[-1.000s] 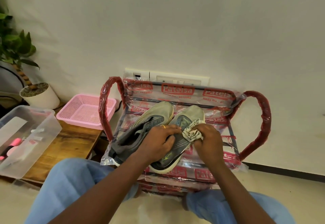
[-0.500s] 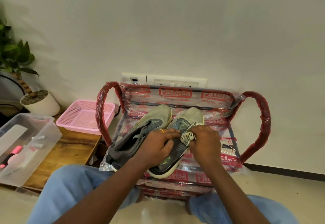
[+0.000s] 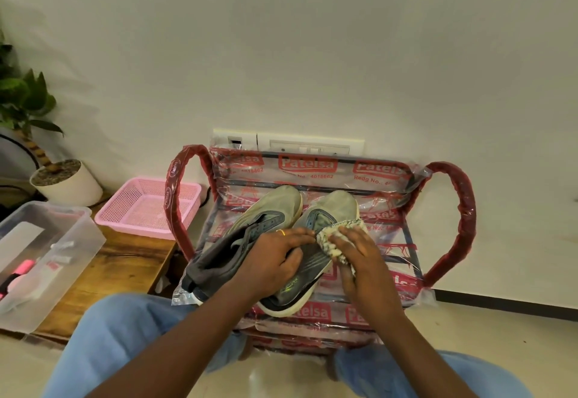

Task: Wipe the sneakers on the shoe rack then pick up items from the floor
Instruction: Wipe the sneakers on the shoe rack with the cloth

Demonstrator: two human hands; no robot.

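Left hand (image 3: 275, 260): clamped over the middle of the right-side sneaker (image 3: 325, 219), fingers laid across the top and thumb hooked round it, ring on one finger.
Right hand (image 3: 359, 261): gripping a bunched-up cloth (image 3: 339, 235) and pushing it onto that same sneaker's outer side, just past the left hand's fingertips.
Cloth: whitish with dark speckles, sticking out ahead of the right hand's fingers and a bit under the palm, touching the shoe.
Sneakers: grey with pale toes, side by side. The left-side sneaker (image 3: 272, 206) sits just outside the left hand, partly under the wrist, and nobody's holding it.
Shoe rack (image 3: 452, 225): plastic-wrapped with red printing, directly under both hands, both shoes on its top shelf.
Beyond the left hand: a pink basket (image 3: 140, 206) and a clear plastic box (image 3: 47, 241) on a wooden board (image 3: 125, 263), with a potted plant (image 3: 65, 178) further out.
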